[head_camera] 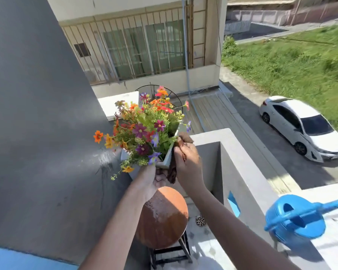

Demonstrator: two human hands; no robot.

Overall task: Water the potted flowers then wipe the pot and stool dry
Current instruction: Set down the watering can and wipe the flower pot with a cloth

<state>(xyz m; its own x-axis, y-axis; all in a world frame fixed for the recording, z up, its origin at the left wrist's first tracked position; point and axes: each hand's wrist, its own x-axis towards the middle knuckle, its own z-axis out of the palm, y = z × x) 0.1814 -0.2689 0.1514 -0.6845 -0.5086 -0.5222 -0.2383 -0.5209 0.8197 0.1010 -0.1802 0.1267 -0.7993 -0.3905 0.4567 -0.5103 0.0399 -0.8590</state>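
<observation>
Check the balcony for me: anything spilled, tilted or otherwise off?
Yes. The flower pot is off the stool, tilted in the left hand while the right hand rubs it with a brown cloth. The stool seat looks wet, and a splash mark streaks the grey wall.

stool [162, 217]: round brown seat, wet | ledge [248, 172]: blue watering can [295, 221] on top
</observation>
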